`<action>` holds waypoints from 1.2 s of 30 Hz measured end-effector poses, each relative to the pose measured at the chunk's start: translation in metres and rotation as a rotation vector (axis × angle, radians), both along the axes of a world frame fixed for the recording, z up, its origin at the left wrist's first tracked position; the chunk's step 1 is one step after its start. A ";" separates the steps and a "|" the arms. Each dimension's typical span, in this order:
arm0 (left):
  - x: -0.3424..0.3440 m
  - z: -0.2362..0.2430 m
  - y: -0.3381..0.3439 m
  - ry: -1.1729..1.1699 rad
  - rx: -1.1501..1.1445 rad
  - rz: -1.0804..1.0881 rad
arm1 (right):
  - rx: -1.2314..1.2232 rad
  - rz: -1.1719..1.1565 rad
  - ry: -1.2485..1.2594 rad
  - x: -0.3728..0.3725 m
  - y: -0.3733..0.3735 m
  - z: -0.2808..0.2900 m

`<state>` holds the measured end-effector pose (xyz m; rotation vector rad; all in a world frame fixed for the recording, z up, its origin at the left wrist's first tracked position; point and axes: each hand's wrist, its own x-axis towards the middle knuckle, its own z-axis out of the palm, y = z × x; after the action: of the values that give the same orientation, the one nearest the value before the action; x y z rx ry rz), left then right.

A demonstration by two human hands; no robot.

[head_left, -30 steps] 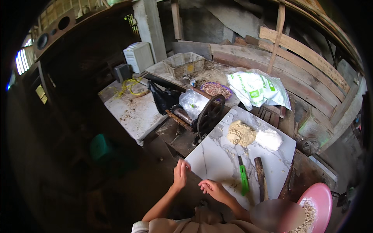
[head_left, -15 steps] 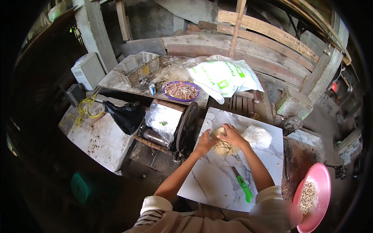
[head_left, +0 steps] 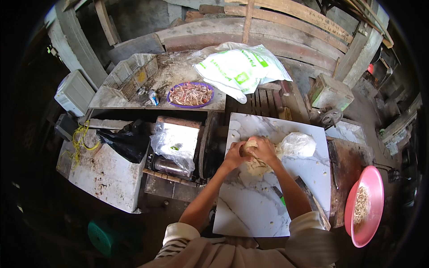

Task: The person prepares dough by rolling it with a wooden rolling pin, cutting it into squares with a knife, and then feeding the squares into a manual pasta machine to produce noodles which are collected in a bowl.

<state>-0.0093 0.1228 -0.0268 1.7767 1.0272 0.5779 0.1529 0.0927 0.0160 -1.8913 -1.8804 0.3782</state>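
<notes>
Tabletop [head_left: 250, 216]: dough [head_left: 258, 169]; basin [head_left: 375, 196]: strips [head_left: 360, 205], seemingly.

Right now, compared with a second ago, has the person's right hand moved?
Yes: the right hand has gone away from the person, over the marble-patterned board, from its near edge to the dough, left of the white plastic bag.

On the square white marble-patterned desk [head_left: 250, 210], pale lumpy dough [head_left: 257, 169] lies left of a rounded white plastic bag [head_left: 298, 145]. Left of the desk stands a dark metal roller machine [head_left: 172, 165], with a crumpled black plastic bag [head_left: 129, 146] farther left. Behind lie a white-and-green plastic sack [head_left: 243, 70] and, leftward, a purple oval tray [head_left: 190, 106], then a grey rectangular plastic crate [head_left: 127, 80]. Right: a pink round plastic basin [head_left: 376, 190].
</notes>
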 end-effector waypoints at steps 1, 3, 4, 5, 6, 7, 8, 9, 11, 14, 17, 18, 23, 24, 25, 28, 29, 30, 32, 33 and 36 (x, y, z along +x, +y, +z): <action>-0.001 0.001 0.001 -0.005 -0.003 -0.010 | 0.010 -0.025 -0.009 -0.003 -0.001 -0.001; -0.001 0.002 0.004 0.010 -0.030 -0.024 | 0.035 -0.099 -0.038 -0.008 0.000 -0.002; -0.001 0.001 0.005 0.003 -0.047 -0.031 | 0.037 -0.124 -0.027 -0.010 0.000 -0.003; 0.000 0.000 0.008 0.000 -0.053 -0.035 | 0.033 -0.161 -0.025 -0.011 0.001 -0.004; 0.000 -0.001 0.010 0.006 -0.056 -0.037 | 0.028 -0.198 -0.024 -0.013 0.002 -0.005; 0.001 -0.003 0.012 -0.028 -0.078 -0.046 | 0.038 -0.223 -0.027 -0.014 0.003 -0.006; 0.002 -0.005 0.014 -0.052 -0.097 -0.055 | 0.049 -0.248 -0.030 -0.015 0.004 -0.007; 0.003 -0.006 0.016 -0.050 -0.126 -0.066 | 0.067 -0.279 -0.032 -0.015 0.005 -0.009; 0.004 -0.008 0.017 -0.031 -0.073 -0.070 | 0.069 -0.362 0.004 -0.015 0.007 -0.013; 0.005 -0.010 0.013 0.008 -0.036 -0.060 | 0.194 -0.424 0.093 -0.011 0.009 -0.020; 0.005 -0.015 0.006 -0.014 0.002 -0.022 | 0.290 -0.421 0.482 -0.005 0.010 -0.027; 0.005 -0.018 0.003 -0.023 0.010 -0.014 | 0.294 -0.434 0.681 -0.002 0.009 -0.029; 0.009 -0.030 -0.011 -0.102 0.167 0.090 | 0.438 -0.399 1.449 0.017 -0.010 -0.019; 0.011 -0.030 -0.015 -0.073 0.232 0.129 | 0.430 -0.392 1.593 0.023 -0.015 -0.013; 0.012 -0.028 -0.021 -0.132 0.273 0.189 | 0.370 -0.398 1.645 0.024 -0.024 -0.009; 0.018 -0.013 -0.039 -0.201 0.267 0.352 | 0.244 -0.382 1.905 0.030 -0.049 0.004; 0.021 -0.006 -0.047 -0.207 0.312 0.437 | 0.234 -0.363 1.944 0.030 -0.056 0.007; 0.025 0.002 -0.051 -0.233 0.323 0.444 | 0.206 -0.343 1.955 0.032 -0.060 0.011; 0.031 0.015 -0.058 -0.304 0.383 0.481 | 0.144 -0.333 1.968 0.035 -0.069 0.017; 0.035 0.019 -0.060 -0.335 0.393 0.479 | 0.149 -0.293 1.848 0.035 -0.072 0.019; 0.041 0.023 -0.067 -0.302 0.346 0.471 | 0.121 -0.361 1.600 0.041 -0.071 0.027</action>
<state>0.0320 0.0560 -0.0039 1.6642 1.1854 1.3420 0.1937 0.0213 0.0434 -1.0392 -0.4508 1.1353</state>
